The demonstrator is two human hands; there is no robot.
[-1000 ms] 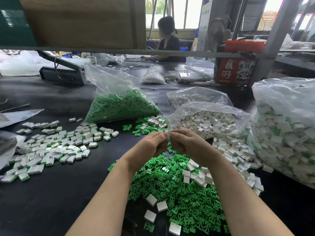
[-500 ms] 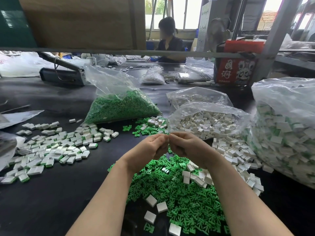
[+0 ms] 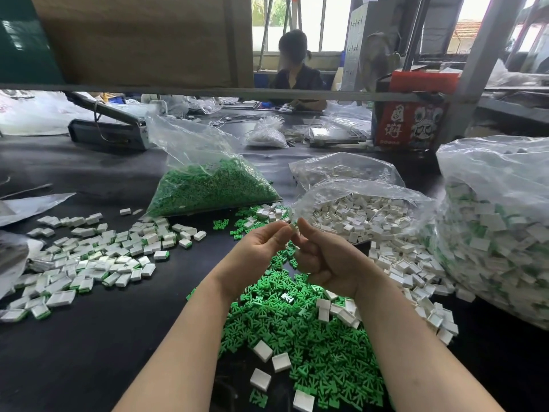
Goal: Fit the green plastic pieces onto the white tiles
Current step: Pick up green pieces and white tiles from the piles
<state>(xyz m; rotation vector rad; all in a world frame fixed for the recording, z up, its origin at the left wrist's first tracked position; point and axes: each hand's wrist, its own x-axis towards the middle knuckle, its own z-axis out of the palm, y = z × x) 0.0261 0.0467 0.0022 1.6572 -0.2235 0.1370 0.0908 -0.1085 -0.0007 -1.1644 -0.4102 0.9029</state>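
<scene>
Since half a second ago the two hands have drawn slightly apart and turned, so that a small pale piece now shows between their fingertips where before they were pressed together. The left hand has its fingers curled and pinches that small white tile from the left; the right hand, fingers folded with the thumb raised, meets it from the right, though whether it grips the tile or a green piece against it cannot be told at this size. The hands are held up above the black table, probably so the press-fit can be done between the fingers and checked by eye. Directly beneath them, toward the near edge, lies a loose heap of green plastic pieces with a few bare white tiles on it, kept within easy reach of both hands. Just right of the right hand, unfitted tiles spill from an open clear bag of white tiles. Toward the left edge spreads a scatter of finished tiles showing green rims, likely the put-down spot for the left hand. Behind the middle stands a clear bag of green pieces, and at the right edge a large bag of finished tiles.
</scene>
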